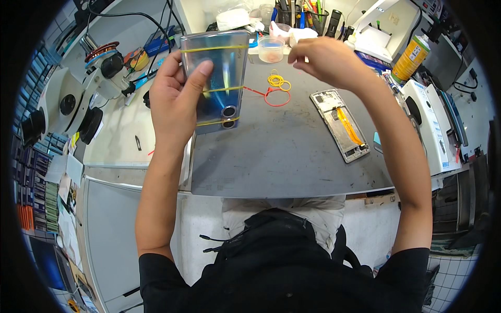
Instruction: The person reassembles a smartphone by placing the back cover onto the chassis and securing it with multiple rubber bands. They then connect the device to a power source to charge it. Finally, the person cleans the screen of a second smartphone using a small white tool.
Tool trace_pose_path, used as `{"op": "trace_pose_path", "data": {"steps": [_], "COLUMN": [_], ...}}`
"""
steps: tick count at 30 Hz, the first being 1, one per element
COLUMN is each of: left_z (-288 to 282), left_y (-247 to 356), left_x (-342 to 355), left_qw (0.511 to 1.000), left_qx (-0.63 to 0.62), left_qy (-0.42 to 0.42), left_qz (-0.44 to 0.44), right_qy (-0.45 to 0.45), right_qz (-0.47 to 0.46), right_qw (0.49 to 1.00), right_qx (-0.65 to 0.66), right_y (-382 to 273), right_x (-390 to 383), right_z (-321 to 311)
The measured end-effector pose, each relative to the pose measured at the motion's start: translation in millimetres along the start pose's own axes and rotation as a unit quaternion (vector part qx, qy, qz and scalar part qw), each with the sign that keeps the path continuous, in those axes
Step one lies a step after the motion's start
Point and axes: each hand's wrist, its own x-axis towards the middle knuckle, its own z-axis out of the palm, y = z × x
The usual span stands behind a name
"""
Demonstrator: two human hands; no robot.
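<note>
My left hand [175,104] grips an upright blue phone [219,73] with a clear rim, wrapped by three yellow rubber bands, with two round camera rings low on it. My right hand [318,60] hovers to the right of it, fingers loosely bent and apart, with nothing visible in them. Loose yellow bands [276,81] and a red band [277,98] lie on the grey mat [261,161] between my hands. An opened phone frame [339,125] with an orange flex cable lies on the mat at the right, below my right hand.
A microscope [68,104] and white tray [117,151] are at left. A clear cup [270,49] and pen holder [308,21] stand at the back. A yellow spray can [409,57], lamp [376,15] and white machine [428,128] are at right.
</note>
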Motion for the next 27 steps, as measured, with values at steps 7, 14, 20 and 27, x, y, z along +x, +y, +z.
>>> {"op": "trace_pose_path", "data": {"steps": [7,14,20,27], "left_z": [16.0,16.7,18.4,19.2], "left_y": [-14.0,-6.1,-4.6,-5.6], "left_x": [-13.7,-9.9,7.3,12.5], "left_qw": [0.992,0.990,0.983,0.980], "left_qx": [-0.090,-0.068,-0.070,-0.078], "left_qy": [0.017,0.004,-0.004,-0.027], "left_qz": [-0.088,-0.122,-0.168,-0.179], "right_qy": [-0.026,-0.095,-0.002,0.182], "right_qz": [0.043,0.057,0.077,0.083], "right_qw": [0.999,0.994,0.989,0.920], "right_qx": [0.006,0.020,0.129,0.337], "right_y": [1.3,1.1,6.3,-32.7], "right_x": [13.1,14.6,9.8,21.7], "right_z": [68.0,62.6,64.5,-13.3]}}
